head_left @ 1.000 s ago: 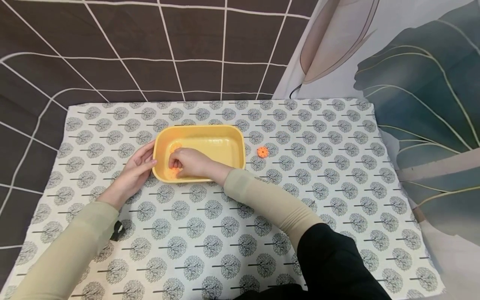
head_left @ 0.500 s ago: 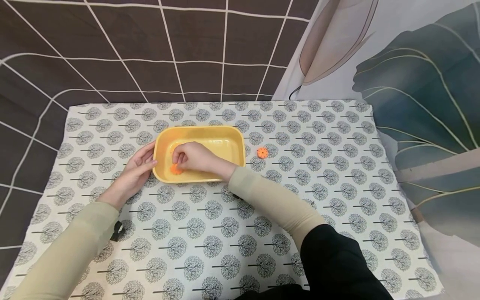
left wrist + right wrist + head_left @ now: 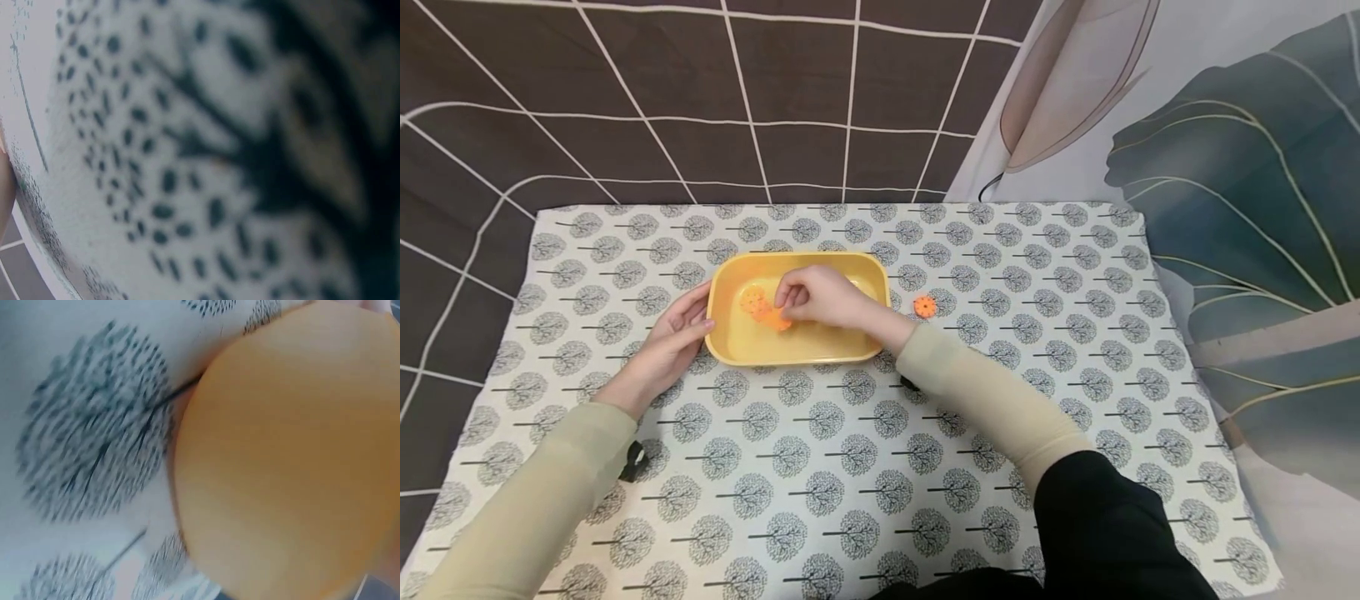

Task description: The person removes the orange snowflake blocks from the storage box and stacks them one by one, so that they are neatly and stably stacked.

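Observation:
A yellow rectangular tub [image 3: 820, 358] sits on the patterned cloth. Against its left wall rests my left hand [image 3: 673, 333], fingers along the outside and thumb tip at the rim. My right hand [image 3: 823, 296] reaches into the tub with bent fingers, pinching an orange flower-shaped piece [image 3: 782, 323] low over the tub floor. Other orange pieces [image 3: 752, 300] lie to its left inside the tub, partly overlapping, so their edges are hard to separate. The right wrist view shows the tub's outer wall [image 3: 287, 456] close up; the left wrist view shows mostly blurred cloth.
One more orange flower-shaped piece [image 3: 925, 307] lies on the cloth [image 3: 850, 517], just right of the tub. Behind the table hangs a dark curtain [image 3: 790, 83] with white grid lines.
My right hand has moved right within the tub, from its left end toward the middle, and an orange piece has come with it. The left hand and the tub have stayed in place.

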Available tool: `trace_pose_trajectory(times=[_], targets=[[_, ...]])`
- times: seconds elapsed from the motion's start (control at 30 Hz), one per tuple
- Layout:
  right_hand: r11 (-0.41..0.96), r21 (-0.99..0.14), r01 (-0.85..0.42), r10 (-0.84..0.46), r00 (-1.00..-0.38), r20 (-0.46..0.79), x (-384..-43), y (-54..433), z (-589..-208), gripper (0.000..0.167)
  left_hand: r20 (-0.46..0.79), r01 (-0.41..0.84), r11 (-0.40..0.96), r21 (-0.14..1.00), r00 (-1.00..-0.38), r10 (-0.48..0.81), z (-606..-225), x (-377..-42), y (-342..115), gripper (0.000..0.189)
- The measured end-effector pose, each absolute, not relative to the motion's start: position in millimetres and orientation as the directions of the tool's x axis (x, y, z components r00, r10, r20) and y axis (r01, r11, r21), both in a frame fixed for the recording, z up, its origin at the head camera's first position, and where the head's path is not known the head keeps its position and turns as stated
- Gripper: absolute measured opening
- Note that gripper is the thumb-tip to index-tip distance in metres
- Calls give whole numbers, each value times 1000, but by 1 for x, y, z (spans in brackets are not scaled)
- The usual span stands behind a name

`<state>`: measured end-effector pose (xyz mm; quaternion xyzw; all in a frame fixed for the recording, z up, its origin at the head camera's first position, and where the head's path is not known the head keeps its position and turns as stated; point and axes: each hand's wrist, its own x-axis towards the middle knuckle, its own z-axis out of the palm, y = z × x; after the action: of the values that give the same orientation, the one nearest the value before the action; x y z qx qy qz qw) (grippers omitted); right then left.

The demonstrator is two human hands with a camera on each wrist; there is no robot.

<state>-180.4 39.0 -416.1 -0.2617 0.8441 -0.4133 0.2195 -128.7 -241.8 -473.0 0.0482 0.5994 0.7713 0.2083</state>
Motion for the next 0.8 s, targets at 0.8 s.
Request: trace_pose_trajectory(times=[0.8], targets=[[502, -851, -155, -433, -897, -92, -186, 147, -402, 14, -184, -270, -188, 945, -907, 379, -473, -129, -242, 71]])
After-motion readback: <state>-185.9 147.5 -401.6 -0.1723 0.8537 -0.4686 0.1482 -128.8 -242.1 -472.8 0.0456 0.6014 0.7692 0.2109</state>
